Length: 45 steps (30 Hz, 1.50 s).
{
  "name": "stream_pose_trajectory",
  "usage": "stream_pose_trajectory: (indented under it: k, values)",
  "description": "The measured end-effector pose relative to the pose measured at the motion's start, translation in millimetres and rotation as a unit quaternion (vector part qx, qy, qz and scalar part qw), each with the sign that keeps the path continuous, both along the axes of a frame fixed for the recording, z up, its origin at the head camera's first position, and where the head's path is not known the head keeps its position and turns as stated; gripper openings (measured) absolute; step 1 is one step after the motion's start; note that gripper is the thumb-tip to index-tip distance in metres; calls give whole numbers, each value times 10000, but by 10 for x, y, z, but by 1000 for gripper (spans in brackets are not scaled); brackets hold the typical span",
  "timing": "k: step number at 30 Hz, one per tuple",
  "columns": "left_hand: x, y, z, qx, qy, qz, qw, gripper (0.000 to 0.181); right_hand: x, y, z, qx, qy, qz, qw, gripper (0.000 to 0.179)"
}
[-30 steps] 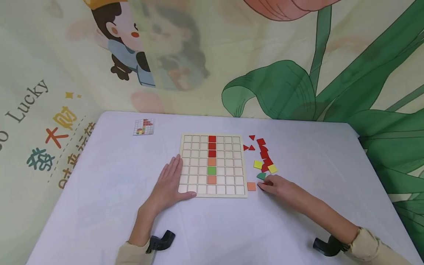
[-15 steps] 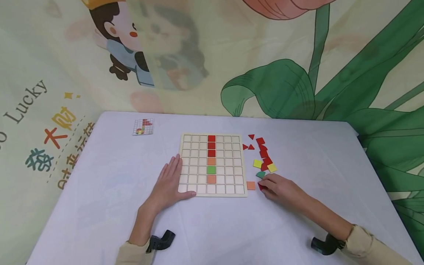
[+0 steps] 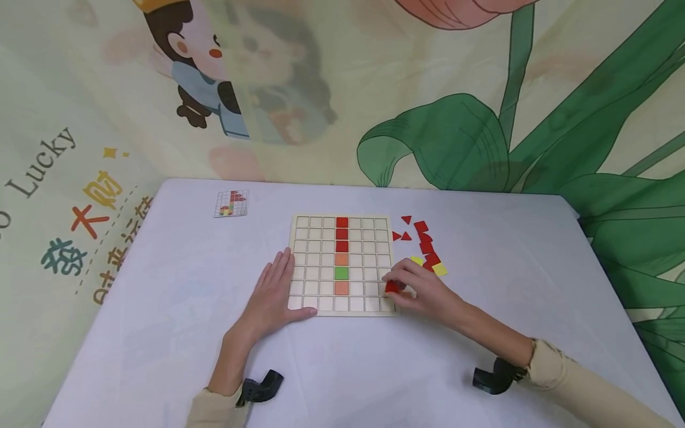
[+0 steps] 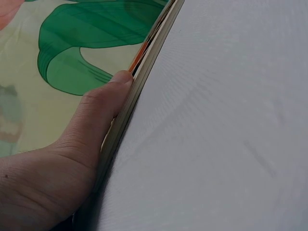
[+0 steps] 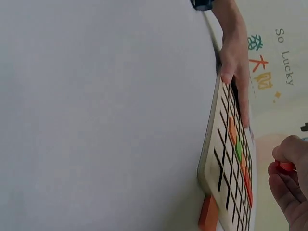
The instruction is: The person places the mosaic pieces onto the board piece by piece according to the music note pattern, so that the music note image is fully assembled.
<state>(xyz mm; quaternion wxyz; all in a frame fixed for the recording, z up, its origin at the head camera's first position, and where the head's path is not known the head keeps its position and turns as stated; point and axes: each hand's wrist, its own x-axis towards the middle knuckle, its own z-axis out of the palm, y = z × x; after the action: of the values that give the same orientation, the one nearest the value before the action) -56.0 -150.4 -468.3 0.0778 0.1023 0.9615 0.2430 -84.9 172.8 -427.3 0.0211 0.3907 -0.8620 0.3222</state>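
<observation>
A pale grid board (image 3: 312, 274) lies on the white table. Down one of its columns run three red squares (image 3: 342, 234), then orange, green (image 3: 341, 273) and orange squares. My left hand (image 3: 272, 295) rests along the board's left side, fingers straight, thumb at the near left corner. Between thumb and fingers my right hand (image 3: 420, 289) pinches a red tile (image 3: 392, 287) over the board's right edge; its exact shape is partly covered. In the right wrist view that red tile (image 5: 286, 166) shows between the fingertips, and an orange tile (image 5: 208, 213) lies beside the board.
Right of the board are small red triangles (image 3: 406, 236), a line of red pieces (image 3: 426, 247) and yellow squares (image 3: 439, 269). The right hand hides the loose green piece in the head view. A small printed pattern card (image 3: 231, 203) lies at the back left.
My right hand has picked up the red tile from beside the loose pieces and carried it left to the board's right edge. The left hand has stayed in place.
</observation>
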Motion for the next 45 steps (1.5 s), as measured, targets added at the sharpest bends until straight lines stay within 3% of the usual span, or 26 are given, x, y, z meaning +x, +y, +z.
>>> stream_pose_trajectory:
  k: [4,7,12,17,23,36,45]
  values:
    - [-10,8,13,23,-24,-30,10000,120,8,-257,0,-416,-1022,-100,9938,32]
    - [-18,17,17,25,6,-42,10000,119,20,-394,-28,-518,-1345,-23,9896,28]
    - [1,33,-8,-17,-65,-47,10000,120,62,-502,-138,-255,-1050,334,9936,23]
    - [8,40,-16,-5,-68,-30,10000,119,114,-538,-193,-221,-566,281,9978,19]
    - [0,23,8,-53,-57,19,10000,119,134,-544,-203,-639,-950,213,9932,19]
    - [-1,3,5,-83,-19,3,10000,118,151,-564,-271,-663,-1258,390,9891,22]
    - [-6,0,14,-50,11,-37,10000,118,156,-621,-255,-458,-955,287,9940,27]
